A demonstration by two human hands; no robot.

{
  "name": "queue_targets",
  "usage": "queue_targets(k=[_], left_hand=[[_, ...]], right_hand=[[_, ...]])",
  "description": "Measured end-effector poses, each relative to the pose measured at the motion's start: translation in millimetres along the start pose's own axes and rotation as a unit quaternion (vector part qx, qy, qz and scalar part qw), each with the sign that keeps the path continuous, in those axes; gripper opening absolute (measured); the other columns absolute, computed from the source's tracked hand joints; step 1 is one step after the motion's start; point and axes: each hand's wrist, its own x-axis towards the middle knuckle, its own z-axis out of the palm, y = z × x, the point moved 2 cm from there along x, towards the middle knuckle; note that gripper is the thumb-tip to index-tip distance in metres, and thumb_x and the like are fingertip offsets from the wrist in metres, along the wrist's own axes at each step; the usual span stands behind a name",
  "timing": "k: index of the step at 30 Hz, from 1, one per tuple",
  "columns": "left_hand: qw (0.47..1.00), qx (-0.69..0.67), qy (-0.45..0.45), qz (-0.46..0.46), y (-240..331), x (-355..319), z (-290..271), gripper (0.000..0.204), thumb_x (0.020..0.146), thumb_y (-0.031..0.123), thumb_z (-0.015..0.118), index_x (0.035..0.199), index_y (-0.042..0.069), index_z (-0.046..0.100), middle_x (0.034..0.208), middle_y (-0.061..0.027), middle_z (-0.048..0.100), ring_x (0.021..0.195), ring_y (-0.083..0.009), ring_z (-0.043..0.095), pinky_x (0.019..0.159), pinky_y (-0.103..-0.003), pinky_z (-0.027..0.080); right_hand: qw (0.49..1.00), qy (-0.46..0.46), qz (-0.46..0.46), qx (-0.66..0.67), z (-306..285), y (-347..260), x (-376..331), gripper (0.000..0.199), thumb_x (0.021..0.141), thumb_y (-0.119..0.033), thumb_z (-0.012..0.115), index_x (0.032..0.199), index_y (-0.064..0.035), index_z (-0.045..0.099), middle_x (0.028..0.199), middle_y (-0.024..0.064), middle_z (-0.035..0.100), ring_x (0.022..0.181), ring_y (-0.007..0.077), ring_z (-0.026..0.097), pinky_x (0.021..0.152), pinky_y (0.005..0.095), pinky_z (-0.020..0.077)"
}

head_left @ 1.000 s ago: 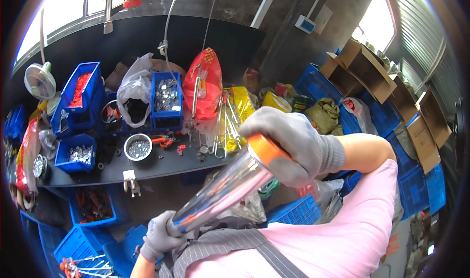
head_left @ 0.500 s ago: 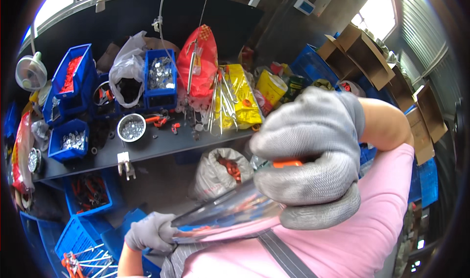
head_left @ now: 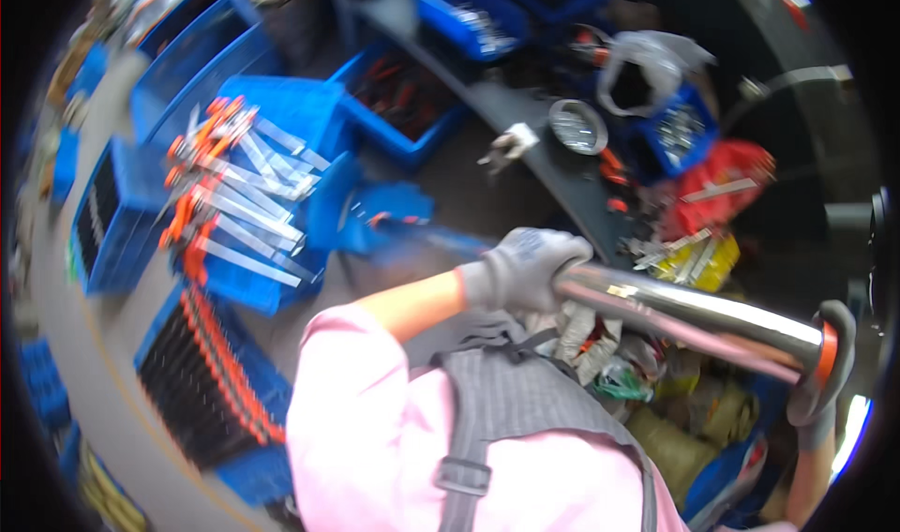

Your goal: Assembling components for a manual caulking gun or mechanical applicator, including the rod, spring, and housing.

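A long shiny metal tube (head_left: 694, 312) stretches across the right half of the head view, between my two grey-gloved hands. My left hand (head_left: 530, 268) is wrapped round its nearer, left end. At the far right, my right hand (head_left: 830, 368) grips the other end, which carries an orange ring (head_left: 827, 352). The left end of the tube is partly hidden in the glove. Motion blurs the surroundings.
A dark workbench (head_left: 562, 180) bears blue bins of small metal parts, a round bowl (head_left: 577, 127) and a red bag (head_left: 722, 185). To the left, orange-ended metal strips (head_left: 248, 204) lie on a blue crate (head_left: 234, 293). Below them is a row of black, orange-topped parts (head_left: 206, 382).
My view has swung left toward the crates and tilted. The tube, earlier close before me with my right hand large in front, now extends away to the right, held by both hands.
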Motion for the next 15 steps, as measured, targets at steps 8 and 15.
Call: queue_targets(k=[8, 15], left_hand=[[0.985, 0.020, 0.171, -0.017, -116, -123, -65, 0.052, 0.069, 0.022, 0.090, 0.115, 0.011, 0.071, 0.100, -0.0123, 0.074, 0.096, -0.0382, 0.074, 0.086, -0.049, 0.060], [0.854, -0.203, 0.452, -0.157, -244, -256, -157, 0.067, 0.098, 0.032, 0.075, 0.153, -0.001, 0.056, 0.151, -0.0190, 0.061, 0.139, -0.0303, 0.060, 0.118, -0.043, 0.048]], right_hand=[[0.942, -0.147, -0.298, 0.042, 133, -126, 123, 0.057, 0.103, -0.021, 0.064, 0.155, -0.0017, 0.049, 0.134, 0.0245, 0.059, 0.104, 0.0355, 0.063, 0.089, 0.0514, 0.0546], [0.996, -0.024, -0.082, -0.003, 153, -232, 170, 0.064, 0.106, -0.040, 0.067, 0.147, 0.0093, 0.059, 0.132, 0.0184, 0.064, 0.109, 0.0258, 0.069, 0.094, 0.0428, 0.0589]])
